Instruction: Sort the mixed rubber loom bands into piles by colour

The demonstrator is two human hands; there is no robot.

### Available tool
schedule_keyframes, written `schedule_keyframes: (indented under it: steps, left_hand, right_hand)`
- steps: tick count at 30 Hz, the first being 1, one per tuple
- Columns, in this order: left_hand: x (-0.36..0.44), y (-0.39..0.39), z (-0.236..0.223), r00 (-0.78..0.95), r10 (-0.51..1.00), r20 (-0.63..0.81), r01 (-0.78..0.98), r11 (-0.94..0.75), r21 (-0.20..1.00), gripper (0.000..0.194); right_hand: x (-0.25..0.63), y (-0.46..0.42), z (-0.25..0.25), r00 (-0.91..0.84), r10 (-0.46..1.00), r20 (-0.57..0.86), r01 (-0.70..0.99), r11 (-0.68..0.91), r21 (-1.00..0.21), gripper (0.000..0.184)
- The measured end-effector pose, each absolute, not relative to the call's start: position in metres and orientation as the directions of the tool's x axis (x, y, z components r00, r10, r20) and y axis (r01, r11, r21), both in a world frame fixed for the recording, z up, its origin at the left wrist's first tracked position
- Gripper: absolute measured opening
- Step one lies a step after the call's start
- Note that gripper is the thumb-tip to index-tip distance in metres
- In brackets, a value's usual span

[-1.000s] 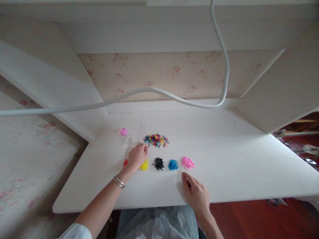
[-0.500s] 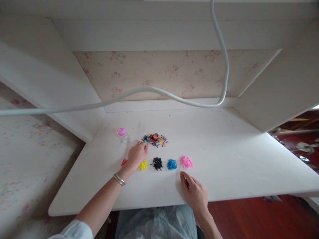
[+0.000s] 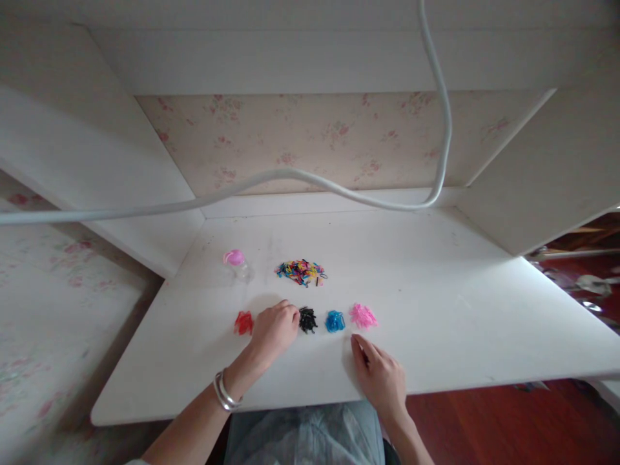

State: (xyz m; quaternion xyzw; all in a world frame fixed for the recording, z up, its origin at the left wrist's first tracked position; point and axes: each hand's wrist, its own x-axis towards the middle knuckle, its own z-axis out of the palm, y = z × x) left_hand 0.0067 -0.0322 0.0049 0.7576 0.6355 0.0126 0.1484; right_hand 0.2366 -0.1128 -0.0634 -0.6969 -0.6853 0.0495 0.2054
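My left hand (image 3: 275, 330) is over the row of small rubber-band piles, its fingertips pinched together beside the black rubber bands (image 3: 307, 320). Whatever the pinch holds, if anything, is hidden. That hand covers the spot of the yellow pile. Left of it lie red rubber bands (image 3: 243, 322). Blue rubber bands (image 3: 334, 321) and pink rubber bands (image 3: 363, 316) continue the row rightward. A larger mixed-colour rubber-band pile (image 3: 301, 272) sits farther back. My right hand (image 3: 380, 374) rests near the desk's front edge, below the pink pile, fingers curled closed with nothing visible in them.
A small clear container with a pink lid (image 3: 235, 258) stands at the back left on the white desk (image 3: 436, 310). A thick white cable (image 3: 290, 174) crosses above, near the camera. White side panels and a flowered back wall (image 3: 334, 139) enclose the desk.
My left hand has moved from the mixed pile toward me and slightly right, to the black pile. The red pile is now uncovered and the yellow one hidden. My right hand has stayed put.
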Motion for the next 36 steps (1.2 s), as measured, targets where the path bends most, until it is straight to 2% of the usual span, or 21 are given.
schedule_keyframes:
  steps: [5, 10, 13, 15, 17, 23, 28, 36]
  left_hand:
    - [0.0, -0.037, 0.019, 0.21, 0.978, -0.022, 0.944, -0.196, 0.267, 0.03]
    - [-0.035, -0.055, 0.02, 0.073, 0.975, 0.212, 0.901, -0.156, 0.406, 0.028]
    - [-0.07, -0.075, 0.003, -0.041, 0.967, 0.253, 0.853, -0.098, 0.513, 0.027]
    - [-0.094, -0.089, -0.013, -0.134, 0.959, 0.249, 0.851, -0.017, 0.524, 0.026]
    - [-0.114, -0.101, -0.028, -0.205, 0.945, 0.254, 0.876, 0.061, 0.478, 0.025]
    - [-0.136, -0.116, -0.052, -0.257, 0.917, 0.304, 0.908, 0.121, 0.402, 0.024]
    - [-0.131, -0.116, -0.055, -0.254, 0.923, 0.288, 0.911, 0.129, 0.391, 0.022]
    - [-0.131, -0.119, -0.059, -0.246, 0.927, 0.282, 0.933, 0.148, 0.329, 0.02]
  right_hand:
    - [0.236, -0.113, -0.063, 0.072, 0.975, 0.211, 0.918, 0.019, -0.397, 0.039]
    - [0.236, -0.106, -0.05, 0.184, 0.974, 0.135, 0.77, -0.058, -0.635, 0.043]
    - [0.232, -0.088, -0.029, 0.173, 0.978, 0.114, 0.725, -0.048, -0.687, 0.042]
    - [0.227, -0.068, -0.013, 0.102, 0.987, 0.125, 0.766, 0.002, -0.642, 0.037]
    - [0.219, -0.042, -0.001, 0.018, 0.996, 0.083, 0.836, 0.031, -0.548, 0.033]
    - [0.195, 0.033, 0.003, -0.004, 0.988, -0.155, 0.976, -0.03, -0.215, 0.036]
    - [0.186, 0.055, -0.008, -0.007, 0.985, -0.175, 0.986, -0.023, -0.167, 0.032]
    - [0.193, 0.038, 0.0, 0.039, 0.993, -0.116, 0.988, -0.056, -0.147, 0.035]
